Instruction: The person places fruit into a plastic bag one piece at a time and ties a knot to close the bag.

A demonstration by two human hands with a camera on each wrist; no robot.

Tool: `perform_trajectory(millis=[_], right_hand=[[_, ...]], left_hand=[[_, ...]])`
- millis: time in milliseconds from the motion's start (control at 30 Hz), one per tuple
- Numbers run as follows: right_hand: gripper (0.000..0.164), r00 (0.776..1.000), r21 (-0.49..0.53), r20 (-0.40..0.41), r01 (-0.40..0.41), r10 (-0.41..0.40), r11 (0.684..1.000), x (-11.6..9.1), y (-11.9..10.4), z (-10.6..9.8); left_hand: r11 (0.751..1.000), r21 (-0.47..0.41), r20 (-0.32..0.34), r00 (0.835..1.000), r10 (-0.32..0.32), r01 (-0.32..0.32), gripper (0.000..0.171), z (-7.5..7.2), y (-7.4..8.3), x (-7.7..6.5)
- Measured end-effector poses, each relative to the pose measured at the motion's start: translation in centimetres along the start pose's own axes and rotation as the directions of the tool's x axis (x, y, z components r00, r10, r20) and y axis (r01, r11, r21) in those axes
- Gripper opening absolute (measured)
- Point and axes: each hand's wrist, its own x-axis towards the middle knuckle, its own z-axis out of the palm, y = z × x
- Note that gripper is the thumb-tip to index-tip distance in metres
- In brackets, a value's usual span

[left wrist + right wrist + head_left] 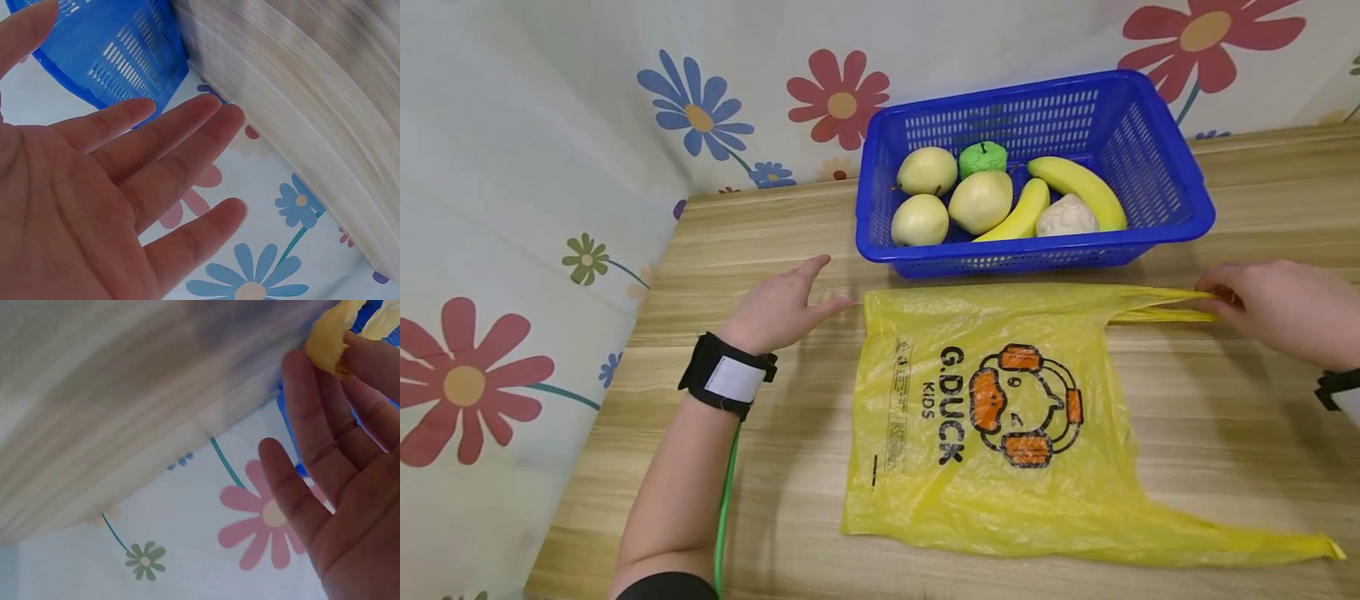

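A yellow plastic bag (917, 492) printed with a duck lies flat on the wooden table, its handles toward the right. My right hand (1285, 304) pinches the end of the far handle between thumb and fingers; the right wrist view shows the bag's crumpled handle tip (328, 347) in that pinch. The near handle (1277, 543) stretches out loose at the lower right. Left of the bag's bottom edge, my left hand (778, 308) hovers with fingers spread and holds nothing. In the left wrist view its palm (69, 206) is bare.
Behind the bag stands a blue plastic basket (1037, 250). Inside are several pale round fruits (981, 202), a green fruit (983, 157), two bananas (1078, 183) and a whitish lumpy item (1067, 217). A flower-printed cloth (587, 100) hangs along the table's back and left edges.
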Motion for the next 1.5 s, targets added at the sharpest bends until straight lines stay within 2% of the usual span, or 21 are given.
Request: perform_trajectory(millis=[67,133,167,233,333,400,500,567,600,667,833,867,933,967,1000,1100,1133,1300,1433,1500], right_hand=[[0.012,0.999,0.001,-0.045,0.0,0.0,1.0,-0.3,-0.4,-0.5],[0.011,0.993,-0.006,-0.115,0.024,-0.024,1.0,-0.7,-1.0,-1.0],[0.011,0.987,-0.015,-0.152,0.043,-0.045,0.999,-0.9,-1.3,-1.3],[0.014,0.967,-0.036,-0.233,0.091,-0.097,0.995,-1.2,-1.8,-1.7],[0.018,0.931,-0.077,-0.319,0.16,-0.176,0.984,-1.4,-2.6,-2.4],[0.02,0.922,-0.088,-0.333,0.178,-0.197,0.98,-1.5,-3.4,-3.0],[0.024,0.918,-0.088,-0.336,0.192,-0.21,0.977,-1.5,-4.6,-3.8],[0.029,0.908,-0.094,-0.35,0.211,-0.231,0.973,-1.4,-5.3,-4.3],[0.032,0.898,-0.099,-0.362,0.228,-0.248,0.969,-1.4,-5.5,-4.4],[0.034,0.875,-0.11,-0.391,0.262,-0.284,0.959,-1.4,-5.7,-4.5],[0.038,0.835,-0.121,-0.445,0.303,-0.324,0.945,-1.3,-5.9,-4.8],[0.036,0.829,-0.12,-0.452,0.309,-0.329,0.943,-1.3,-5.9,-4.8],[0.022,0.81,-0.125,-0.472,0.329,-0.348,0.936,-1.2,-5.8,-4.9],[0.027,0.8,-0.128,-0.481,0.34,-0.358,0.932,-1.2,-5.8,-4.9],[0.041,0.793,-0.132,-0.485,0.35,-0.369,0.927,-1.2,-5.8,-4.9],[0.08,0.777,-0.143,-0.494,0.371,-0.391,0.918,-1.0,-5.7,-5.0],[0.08,0.769,-0.145,-0.502,0.377,-0.396,0.915,-0.9,-5.7,-5.0],[0.08,0.775,-0.116,-0.528,0.338,-0.346,0.934,-1.0,-5.5,-5.0],[0.054,0.829,-0.009,-0.532,0.197,-0.172,0.98,-1.6,-5.4,-4.9],[0.05,0.837,0.071,-0.543,0.125,-0.067,0.99,-1.9,-5.3,-4.9]], left_hand=[[0.999,-0.023,-0.044,0.999,0.028,-0.029,0.075,0.1,0.1,0.0],[0.996,-0.048,-0.117,0.991,0.072,-0.078,0.068,0.1,0.4,0.0],[0.992,-0.063,-0.164,0.982,0.096,-0.108,0.064,0.0,0.5,0.0],[0.98,-0.083,-0.267,0.951,0.153,-0.181,0.054,-0.2,1.1,-0.3],[0.95,-0.072,-0.404,0.88,0.251,-0.304,0.042,-0.7,2.4,-0.9],[0.91,-0.047,-0.473,0.812,0.342,-0.411,0.035,-0.8,3.7,-1.2],[0.835,-0.001,-0.487,0.729,0.48,-0.55,0.03,-0.6,6.2,-1.1],[0.788,0.024,-0.452,0.696,0.558,-0.615,0.029,-0.1,7.8,-0.8],[0.778,0.036,-0.421,0.696,0.581,-0.628,0.031,0.2,8.6,-0.6],[0.768,0.06,-0.352,0.706,0.615,-0.638,0.033,0.7,9.9,-0.1],[0.802,0.117,-0.196,0.778,0.596,-0.585,0.045,2.0,11.7,1.5],[0.81,0.125,-0.169,0.793,0.586,-0.572,0.048,2.2,11.9,1.8],[0.824,0.128,-0.112,0.817,0.565,-0.552,0.051,2.6,12.2,2.4],[0.826,0.132,-0.091,0.823,0.56,-0.547,0.051,2.8,12.3,2.6],[0.828,0.137,-0.071,0.828,0.556,-0.544,0.049,3.0,12.3,2.8],[0.828,0.122,-0.06,0.829,0.557,-0.548,0.037,3.2,12.4,3.0],[0.828,0.109,-0.069,0.827,0.558,-0.55,0.031,3.2,12.4,3.1],[0.833,-0.036,-0.148,0.827,0.542,-0.552,0.012,2.8,12.0,3.1],[0.802,-0.162,-0.251,0.81,0.531,-0.576,0.008,2.4,11.2,3.0],[0.77,-0.225,-0.321,0.791,0.52,-0.598,0.007,2.2,10.6,2.9]])
